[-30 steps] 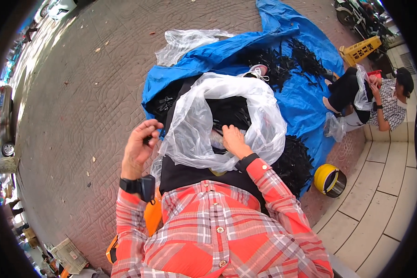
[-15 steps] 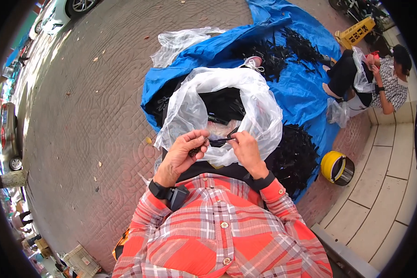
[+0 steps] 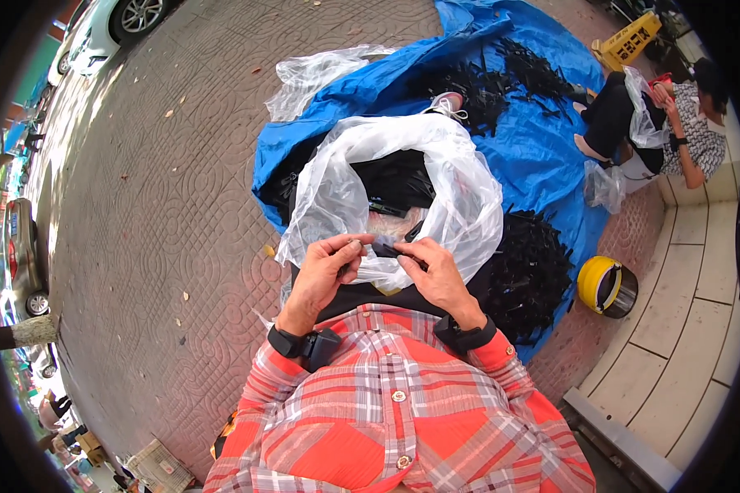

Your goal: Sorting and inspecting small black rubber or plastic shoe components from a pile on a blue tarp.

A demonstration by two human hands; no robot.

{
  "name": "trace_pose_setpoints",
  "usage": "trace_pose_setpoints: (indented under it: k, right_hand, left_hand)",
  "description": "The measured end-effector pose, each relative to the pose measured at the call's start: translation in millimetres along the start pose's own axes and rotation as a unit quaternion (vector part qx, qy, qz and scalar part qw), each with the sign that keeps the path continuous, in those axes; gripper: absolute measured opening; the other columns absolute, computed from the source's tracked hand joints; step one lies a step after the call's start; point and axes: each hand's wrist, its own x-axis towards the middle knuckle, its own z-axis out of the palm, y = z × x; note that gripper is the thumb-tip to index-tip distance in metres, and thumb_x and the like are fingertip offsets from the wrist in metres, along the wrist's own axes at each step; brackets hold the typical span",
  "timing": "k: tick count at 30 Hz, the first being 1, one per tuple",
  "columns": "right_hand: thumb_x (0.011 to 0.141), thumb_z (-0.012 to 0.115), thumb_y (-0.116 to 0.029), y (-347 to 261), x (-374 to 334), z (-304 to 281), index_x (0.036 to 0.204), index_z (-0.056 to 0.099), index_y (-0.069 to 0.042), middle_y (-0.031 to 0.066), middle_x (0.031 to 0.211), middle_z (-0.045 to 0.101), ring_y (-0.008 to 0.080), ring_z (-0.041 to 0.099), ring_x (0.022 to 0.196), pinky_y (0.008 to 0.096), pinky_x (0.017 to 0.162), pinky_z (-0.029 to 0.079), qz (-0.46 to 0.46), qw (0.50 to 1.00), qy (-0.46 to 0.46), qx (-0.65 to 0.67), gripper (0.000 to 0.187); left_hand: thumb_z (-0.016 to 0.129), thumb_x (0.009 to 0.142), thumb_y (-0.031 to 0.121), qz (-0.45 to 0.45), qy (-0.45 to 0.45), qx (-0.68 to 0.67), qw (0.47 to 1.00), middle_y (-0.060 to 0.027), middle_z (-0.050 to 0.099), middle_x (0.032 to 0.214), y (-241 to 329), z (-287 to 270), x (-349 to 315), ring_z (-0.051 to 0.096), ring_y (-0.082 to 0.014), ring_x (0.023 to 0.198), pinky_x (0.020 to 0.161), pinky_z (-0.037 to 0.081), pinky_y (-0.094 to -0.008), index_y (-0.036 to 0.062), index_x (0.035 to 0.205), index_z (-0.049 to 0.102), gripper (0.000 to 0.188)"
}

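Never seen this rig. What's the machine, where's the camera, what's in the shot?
No machine: these are a person's bare left hand and right hand. The view looks down from the left of two fisheye cameras worn on the head, so straight edges bend toward the rim and left is the person's left.

The fingertips meet over an open, translucent plastic bag, pinching a small dark piece between them; its exact shape is too small to tell. Black strips show inside the bag.

Around it, a blue tarp lies on patterned paving, with a pile of black strips at right. Farther right are a yellow helmet-like object and another person, seated.
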Motion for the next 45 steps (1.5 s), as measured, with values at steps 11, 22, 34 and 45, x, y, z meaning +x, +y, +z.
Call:
trace_pose_setpoints:
  k: [11, 22, 34, 45]
  right_hand:
    - [0.078, 0.063, -0.003, -11, 0, -2, 0.103, 0.058, -0.004, -0.0006, 0.076, 0.052, 0.0041, 0.048, 0.063, 0.0202, 0.058, 0.041, 0.106, 0.978, -0.051, 0.173, 0.026]
    - [0.077, 0.066, -0.005, -23, 2, 3, 0.096, 0.059, 0.002, 0.0031, 0.081, 0.059, 0.0064, 0.055, 0.07, 0.0209, 0.062, 0.045, 0.13, 0.956, -0.064, 0.255, 0.022]
    - [0.075, 0.066, -0.007, -44, 14, -15, 0.094, 0.062, 0.004, 0.0044, 0.074, 0.063, 0.0066, 0.055, 0.062, 0.0205, 0.055, 0.044, 0.166, 0.95, -0.163, 0.208, 0.022]
    - [0.08, 0.064, -0.009, -56, 16, -12, 0.09, 0.06, 0.004, 0.001, 0.066, 0.056, 0.0049, 0.049, 0.056, 0.0189, 0.049, 0.038, 0.166, 0.925, -0.135, 0.314, 0.017]
  left_hand:
    - [0.06, 0.083, 0.009, 0.025, -0.012, -0.046, 0.999, -0.0023, 0.056, 0.073, -2, -1, 0, 0.04, -0.0032, 0.05, 0.04, 0.027, -0.0158, -0.0022, 0.104, 0.057, 0.023]
    - [0.064, 0.079, 0.005, 0.023, -0.001, 0.031, 0.999, -0.0014, 0.056, 0.072, 0, 5, -6, 0.039, -0.0024, 0.049, 0.04, 0.026, -0.0156, -0.0023, 0.103, 0.06, 0.026]
    - [0.066, 0.079, 0.009, 0.148, 0.017, 0.172, 0.974, 0.0043, 0.051, 0.066, 6, 15, -22, 0.04, -0.0013, 0.052, 0.044, 0.03, -0.0161, 0.0013, 0.104, 0.06, 0.027]
    - [0.069, 0.075, 0.007, 0.126, 0.001, 0.171, 0.977, 0.0044, 0.055, 0.068, 7, 16, -25, 0.042, -0.0007, 0.052, 0.045, 0.031, -0.0152, 0.0023, 0.099, 0.062, 0.025]
